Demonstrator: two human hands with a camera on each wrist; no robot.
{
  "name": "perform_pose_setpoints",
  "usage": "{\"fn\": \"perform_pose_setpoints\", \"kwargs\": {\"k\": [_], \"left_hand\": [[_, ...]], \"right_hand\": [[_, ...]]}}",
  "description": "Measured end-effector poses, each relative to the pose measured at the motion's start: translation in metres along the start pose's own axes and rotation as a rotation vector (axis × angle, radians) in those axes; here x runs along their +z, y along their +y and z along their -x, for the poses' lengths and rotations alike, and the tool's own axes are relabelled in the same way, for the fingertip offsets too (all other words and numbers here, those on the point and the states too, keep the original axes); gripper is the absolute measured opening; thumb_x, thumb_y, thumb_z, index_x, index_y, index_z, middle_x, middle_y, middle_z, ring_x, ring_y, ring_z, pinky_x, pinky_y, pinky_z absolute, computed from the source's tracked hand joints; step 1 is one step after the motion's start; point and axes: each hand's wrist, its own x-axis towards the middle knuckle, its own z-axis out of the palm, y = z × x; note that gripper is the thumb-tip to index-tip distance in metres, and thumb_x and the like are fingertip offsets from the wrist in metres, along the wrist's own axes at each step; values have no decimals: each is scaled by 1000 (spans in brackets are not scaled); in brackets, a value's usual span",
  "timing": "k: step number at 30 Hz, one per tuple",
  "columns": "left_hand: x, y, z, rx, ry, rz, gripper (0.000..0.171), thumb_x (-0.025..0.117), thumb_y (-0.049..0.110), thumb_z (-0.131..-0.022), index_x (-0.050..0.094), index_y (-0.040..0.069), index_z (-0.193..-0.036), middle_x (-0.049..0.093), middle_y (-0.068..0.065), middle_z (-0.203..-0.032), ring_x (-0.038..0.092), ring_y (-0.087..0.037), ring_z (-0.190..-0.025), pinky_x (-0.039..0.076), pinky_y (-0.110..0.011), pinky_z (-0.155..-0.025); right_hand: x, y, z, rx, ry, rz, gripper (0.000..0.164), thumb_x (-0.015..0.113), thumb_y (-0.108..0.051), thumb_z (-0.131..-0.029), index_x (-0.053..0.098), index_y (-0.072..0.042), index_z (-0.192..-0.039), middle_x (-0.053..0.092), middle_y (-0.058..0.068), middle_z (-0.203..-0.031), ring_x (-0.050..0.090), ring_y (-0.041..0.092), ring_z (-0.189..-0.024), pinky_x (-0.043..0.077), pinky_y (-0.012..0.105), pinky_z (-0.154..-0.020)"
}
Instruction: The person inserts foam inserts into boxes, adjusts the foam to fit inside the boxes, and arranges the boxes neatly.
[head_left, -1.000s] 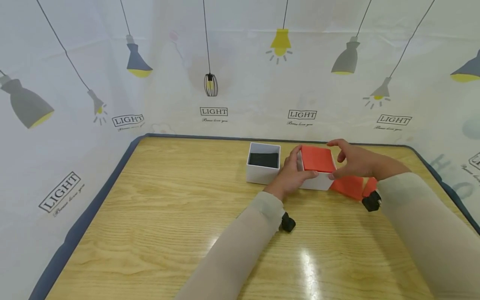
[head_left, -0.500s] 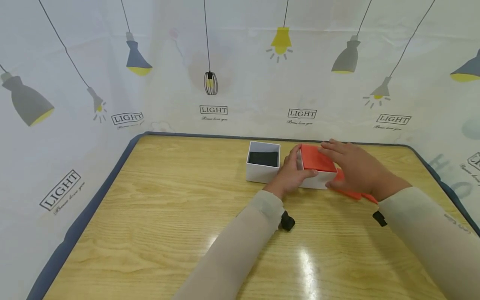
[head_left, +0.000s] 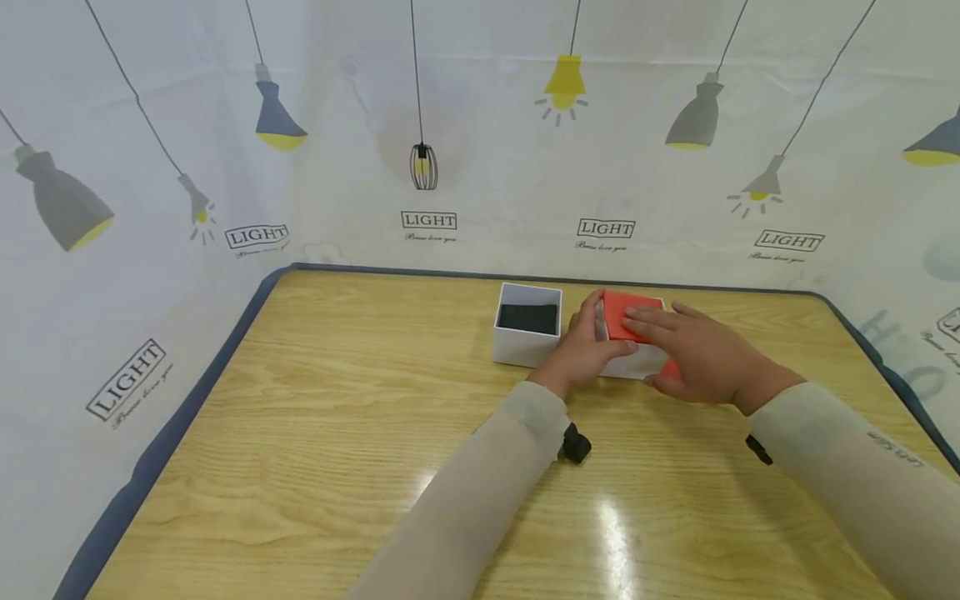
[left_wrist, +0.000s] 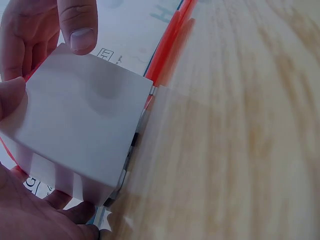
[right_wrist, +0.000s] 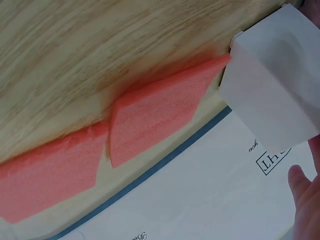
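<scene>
In the head view, my left hand [head_left: 583, 354] grips a white open-topped box [head_left: 632, 364], its thumb on the near face and fingers round the left side. A red piece of cloth [head_left: 619, 305] covers the box's opening. My right hand [head_left: 705, 354] lays its fingers, nearly straight, on that cloth, with the thumb down by the near right corner. The left wrist view shows the white box face [left_wrist: 85, 110] with both hands about it. To its right, red cloth sheets [right_wrist: 155, 115] lie flat on the table in the right wrist view, mostly hidden by my right hand in the head view.
Just left of the gripped box stands a second white box [head_left: 522, 347], holding a folded black cloth [head_left: 527, 318]. The wooden table [head_left: 315, 433] ends at a dark blue edge against a curtain [head_left: 480, 125] printed with lamps.
My right hand has come in from the box's right side and spread its fingers over the red cloth on top, sliding left and nearer. The left hand keeps its hold.
</scene>
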Motion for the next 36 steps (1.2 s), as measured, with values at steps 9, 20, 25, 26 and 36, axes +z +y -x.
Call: {"fn": "perform_pose_setpoints", "kwargs": {"k": [9, 20, 25, 26, 36], "left_hand": [[1, 0, -1, -24, 2, 1, 96, 81, 33, -91, 21, 45, -165, 33, 0, -166, 41, -25, -145, 33, -54, -122], [0, 0, -1, -1, 8, -20, 98, 81, 31, -91, 21, 40, -167, 35, -1, -165, 42, -24, -145, 35, -47, -122], [0, 1, 0, -13, -7, -15, 98, 81, 33, -92, 18, 40, -168, 34, 0, -165, 42, -24, -144, 35, -48, -123], [0, 0, 0, -12, -9, -16, 99, 81, 34, -92, 18, 40, -168, 34, 0, -165, 42, -24, -144, 36, -48, -122], [-1, 0, -1, 14, -2, -17, 99, 80, 31, -92, 18, 36, -169, 33, -4, -166, 39, -24, -148, 32, -49, -124]], "right_hand": [[-2, -1, -2, 11, -31, 1, 75, 85, -27, -88, 54, -4, -153, 53, 13, -158, 52, 36, -144, 27, 64, -123], [2, -1, -11, 29, -12, 18, 86, 86, -31, -86, 46, -3, -158, 44, 13, -165, 41, 35, -152, 24, 63, -124], [4, -2, -16, 38, -50, 6, 86, 85, -30, -86, 46, -2, -158, 43, 15, -165, 44, 37, -150, 24, 63, -124], [5, -2, -17, 42, -61, 3, 86, 85, -29, -86, 46, -2, -158, 43, 15, -166, 44, 37, -150, 24, 63, -124], [3, -5, -22, 65, -100, 6, 81, 85, -31, -86, 50, -4, -155, 49, 16, -161, 48, 37, -147, 22, 64, -125]]}}
